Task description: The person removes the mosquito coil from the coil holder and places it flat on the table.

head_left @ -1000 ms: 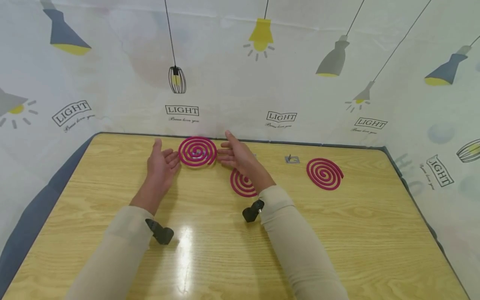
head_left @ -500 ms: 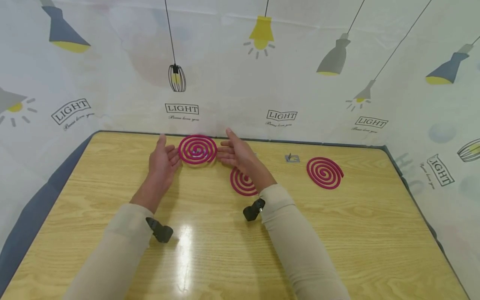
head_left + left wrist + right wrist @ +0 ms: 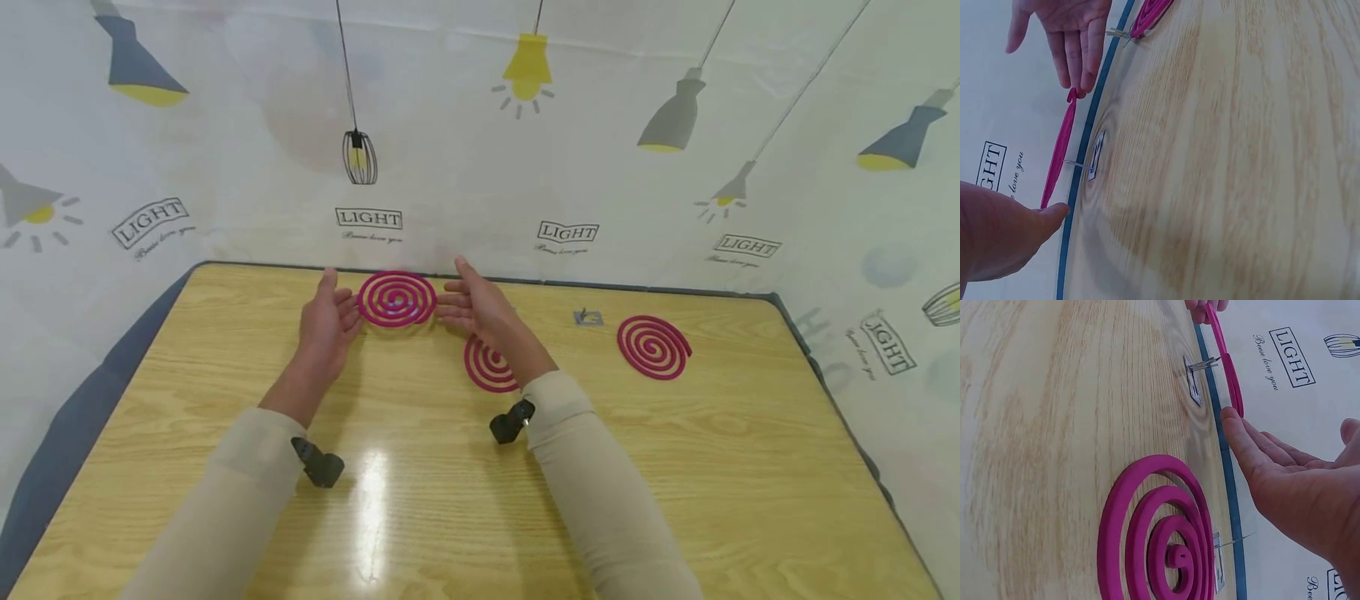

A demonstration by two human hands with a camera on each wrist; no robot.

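A magenta mosquito coil point(image 3: 396, 324) is held between the fingertips of both hands, clear of the table in the wrist views. My left hand point(image 3: 324, 329) touches its left edge with nearly straight fingers, thumb up. On the opposite edge, the straight fingers of my right hand point(image 3: 480, 312) press in, palm facing the left hand. Just beneath the coil, a small metal coil stand point(image 3: 1192, 381) lies on the table, its upright prong reaching toward the coil's underside point(image 3: 1060, 153). A second mosquito coil point(image 3: 1110, 550) lies below my right hand, partly covered by it in the head view.
A third mosquito coil point(image 3: 654, 348) lies on the wooden table point(image 3: 420, 500) at the right. Left of it is another metal stand point(image 3: 588, 318). One more stand point(image 3: 1219, 569) sits behind the second coil. A lamp-printed wall sheet point(image 3: 465, 167) rises along the table's back edge.
The left hand has shifted slightly right, its thumb higher. The held coil appears a little flatter in the head view. The right hand stays nearly still.
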